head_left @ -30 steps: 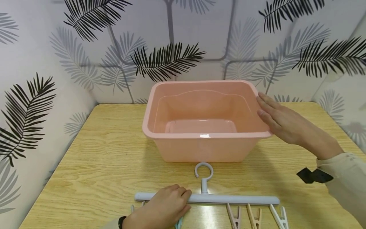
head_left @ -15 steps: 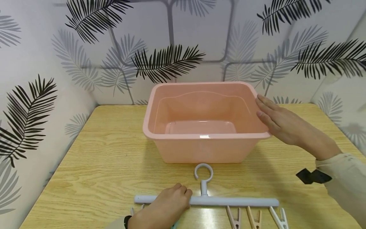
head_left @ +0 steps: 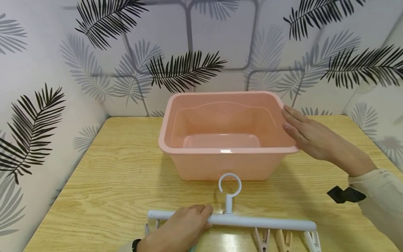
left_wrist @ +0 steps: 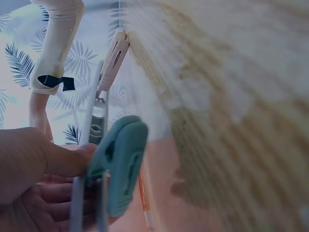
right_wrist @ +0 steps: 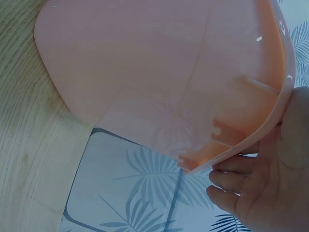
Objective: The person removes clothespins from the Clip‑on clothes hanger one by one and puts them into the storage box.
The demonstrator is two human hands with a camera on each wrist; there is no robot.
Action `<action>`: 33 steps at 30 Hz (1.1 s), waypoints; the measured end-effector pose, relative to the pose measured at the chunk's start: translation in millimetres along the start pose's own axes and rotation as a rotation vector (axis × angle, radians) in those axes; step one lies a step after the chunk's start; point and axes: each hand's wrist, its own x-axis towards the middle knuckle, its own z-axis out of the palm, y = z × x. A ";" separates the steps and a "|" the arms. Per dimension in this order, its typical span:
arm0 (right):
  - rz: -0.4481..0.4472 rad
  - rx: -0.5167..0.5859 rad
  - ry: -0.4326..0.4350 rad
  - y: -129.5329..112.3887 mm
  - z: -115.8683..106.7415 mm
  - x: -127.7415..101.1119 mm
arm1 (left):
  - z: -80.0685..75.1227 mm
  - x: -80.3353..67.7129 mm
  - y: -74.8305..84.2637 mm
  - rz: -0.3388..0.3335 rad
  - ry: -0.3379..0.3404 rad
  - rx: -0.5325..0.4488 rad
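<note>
Two hands: left grip point(head_left: 181, 227) clamped on hanger point(head_left: 252, 221), right point(head_left: 310, 134) flat against seemingly empty pink tub point(head_left: 226, 122).

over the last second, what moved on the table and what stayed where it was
The left hand, gripping the white clip hanger by its bar, has lifted it: the hook stands higher, now overlapping the pink basin's front wall, and the clothespins hang lower in view. The right hand stays flat against the basin's right rim; the basin has not moved on the wooden table.

A cream sleeve point(head_left: 381, 196) with a black strap point(head_left: 345, 194); dark wristband point(head_left: 135, 244) opposite.
</note>
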 end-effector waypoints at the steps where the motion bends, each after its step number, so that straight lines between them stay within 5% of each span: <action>1: -0.002 0.000 0.000 0.0 0.1 0.2 | -0.5 -0.3 -0.5 0.013 0.012 -0.004; 8: -0.004 0.001 0.007 -0.5 0.9 -0.9 | -3.3 -1.5 -0.4 0.096 0.086 0.027; 15: -0.005 -0.019 0.003 -0.5 0.8 -0.6 | -3.9 -2.0 1.1 0.104 0.177 0.086; 27: 0.006 -0.040 -0.016 -1.8 0.2 0.8 | -4.6 -1.3 -2.9 0.149 0.317 0.243; 33: 0.003 -0.033 -0.011 -1.6 0.7 0.2 | -6.4 -2.0 -4.7 0.191 0.422 0.396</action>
